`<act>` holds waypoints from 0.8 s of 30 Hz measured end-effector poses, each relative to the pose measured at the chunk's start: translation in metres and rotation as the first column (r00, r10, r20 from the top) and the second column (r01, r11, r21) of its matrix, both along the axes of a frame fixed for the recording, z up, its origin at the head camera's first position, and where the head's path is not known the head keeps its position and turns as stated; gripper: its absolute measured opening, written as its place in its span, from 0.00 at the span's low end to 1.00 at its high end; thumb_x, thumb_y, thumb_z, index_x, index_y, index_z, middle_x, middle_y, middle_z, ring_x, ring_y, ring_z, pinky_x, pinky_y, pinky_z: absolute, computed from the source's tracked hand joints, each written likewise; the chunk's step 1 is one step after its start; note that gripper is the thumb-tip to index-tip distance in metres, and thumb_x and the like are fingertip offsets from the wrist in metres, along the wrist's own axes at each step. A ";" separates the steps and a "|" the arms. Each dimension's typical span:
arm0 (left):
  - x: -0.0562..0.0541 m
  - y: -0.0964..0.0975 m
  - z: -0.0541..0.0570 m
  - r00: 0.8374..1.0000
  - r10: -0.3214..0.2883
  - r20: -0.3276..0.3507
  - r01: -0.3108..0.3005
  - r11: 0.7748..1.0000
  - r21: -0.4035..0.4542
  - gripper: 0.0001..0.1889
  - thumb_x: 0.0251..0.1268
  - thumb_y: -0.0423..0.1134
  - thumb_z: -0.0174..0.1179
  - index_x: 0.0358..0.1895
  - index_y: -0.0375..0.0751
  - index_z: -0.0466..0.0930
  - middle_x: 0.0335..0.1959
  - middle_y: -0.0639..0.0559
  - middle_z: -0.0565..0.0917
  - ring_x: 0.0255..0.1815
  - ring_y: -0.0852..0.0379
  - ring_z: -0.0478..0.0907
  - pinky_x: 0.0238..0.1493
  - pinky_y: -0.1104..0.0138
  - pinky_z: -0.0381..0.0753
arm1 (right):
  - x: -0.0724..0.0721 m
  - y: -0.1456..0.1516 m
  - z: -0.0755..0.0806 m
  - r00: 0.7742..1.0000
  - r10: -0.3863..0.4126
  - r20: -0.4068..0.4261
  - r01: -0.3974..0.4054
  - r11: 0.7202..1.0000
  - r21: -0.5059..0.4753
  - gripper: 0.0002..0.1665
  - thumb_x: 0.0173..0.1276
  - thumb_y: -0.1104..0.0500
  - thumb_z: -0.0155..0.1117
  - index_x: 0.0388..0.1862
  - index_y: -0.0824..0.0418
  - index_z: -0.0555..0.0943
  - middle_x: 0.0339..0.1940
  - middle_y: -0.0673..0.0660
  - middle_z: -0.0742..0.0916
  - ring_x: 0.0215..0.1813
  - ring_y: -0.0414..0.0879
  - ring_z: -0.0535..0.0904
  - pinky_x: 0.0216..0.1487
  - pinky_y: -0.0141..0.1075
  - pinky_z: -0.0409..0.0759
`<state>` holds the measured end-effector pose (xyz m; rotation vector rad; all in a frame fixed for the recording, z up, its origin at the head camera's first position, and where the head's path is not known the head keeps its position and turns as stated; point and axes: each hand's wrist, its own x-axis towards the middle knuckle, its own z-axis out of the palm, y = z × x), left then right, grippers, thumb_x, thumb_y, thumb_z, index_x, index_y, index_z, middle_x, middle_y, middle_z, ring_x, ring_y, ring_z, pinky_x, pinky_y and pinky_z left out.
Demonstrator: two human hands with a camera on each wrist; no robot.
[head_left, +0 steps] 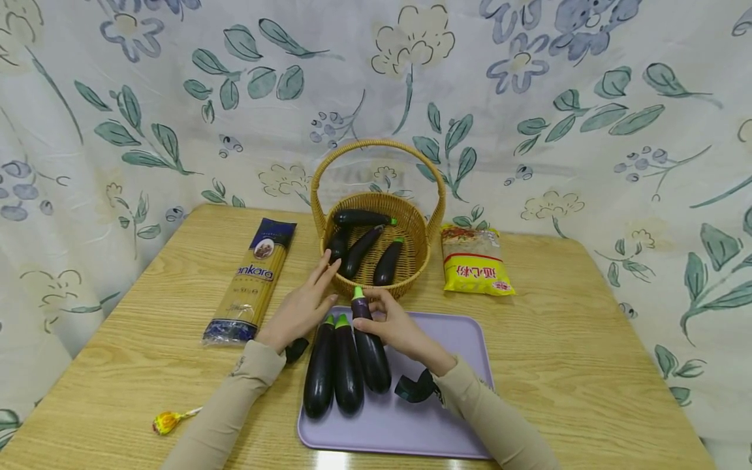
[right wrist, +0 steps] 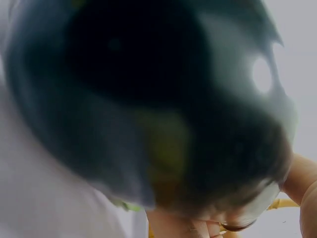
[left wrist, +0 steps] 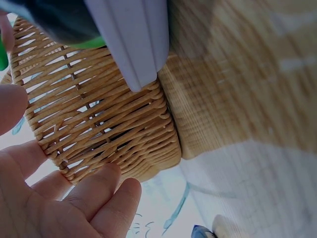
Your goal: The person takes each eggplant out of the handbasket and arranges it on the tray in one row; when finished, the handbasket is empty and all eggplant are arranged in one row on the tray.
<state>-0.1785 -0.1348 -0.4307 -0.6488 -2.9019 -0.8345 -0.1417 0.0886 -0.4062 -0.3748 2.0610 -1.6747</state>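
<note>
My right hand (head_left: 399, 326) grips a dark purple eggplant (head_left: 373, 362) near its green stem, the stem end tilted up toward the basket. Blurred and large, this eggplant (right wrist: 148, 74) fills most of the right wrist view. Left of it, two more eggplants (head_left: 319, 378) lie side by side on a lilac tray (head_left: 423, 431). The left hand (head_left: 299, 313) reaches to the near left rim of a wicker basket (head_left: 420, 254), fingers extended. In the left wrist view, its fingers (left wrist: 101, 186) touch the woven side (left wrist: 109, 124). Several eggplants (head_left: 361, 251) lie inside the basket.
A spaghetti packet (head_left: 249, 281) lies left of the basket, a yellow pasta bag (head_left: 477, 261) to its right. One wrapped lollipop (head_left: 167, 421) is at the table's front left. The basket's tall handle (head_left: 376, 142) arches up before a floral curtain (head_left: 376, 78).
</note>
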 end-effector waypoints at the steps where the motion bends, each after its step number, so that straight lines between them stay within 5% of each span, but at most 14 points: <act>1: 0.000 0.000 0.000 1.000 0.000 0.001 0.000 1.000 -0.001 0.35 0.74 0.44 0.50 0.79 0.54 0.45 0.81 0.52 0.40 0.57 0.37 0.79 0.47 0.48 0.81 | 0.000 0.000 -0.001 1.000 -0.006 0.003 0.006 1.000 0.007 0.37 0.70 0.56 0.62 0.73 0.60 0.58 0.56 0.68 0.76 0.44 0.44 0.82 0.34 0.35 0.81; 13: 0.000 0.000 -0.001 1.000 -0.002 -0.009 0.002 1.000 -0.008 0.35 0.75 0.45 0.49 0.79 0.55 0.44 0.81 0.52 0.39 0.56 0.38 0.79 0.43 0.51 0.81 | 0.004 0.001 -0.015 0.994 -0.069 0.086 0.070 0.997 -0.011 0.38 0.70 0.57 0.60 0.73 0.67 0.56 0.59 0.70 0.77 0.39 0.41 0.80 0.36 0.35 0.82; 24: 0.001 0.000 0.000 1.000 -0.007 -0.009 0.007 1.000 -0.004 0.35 0.75 0.45 0.49 0.79 0.55 0.44 0.81 0.52 0.39 0.57 0.38 0.79 0.44 0.50 0.81 | 0.004 0.004 -0.023 0.985 -0.105 0.138 0.108 0.994 -0.015 0.37 0.70 0.56 0.61 0.71 0.68 0.58 0.58 0.68 0.79 0.45 0.43 0.78 0.42 0.33 0.78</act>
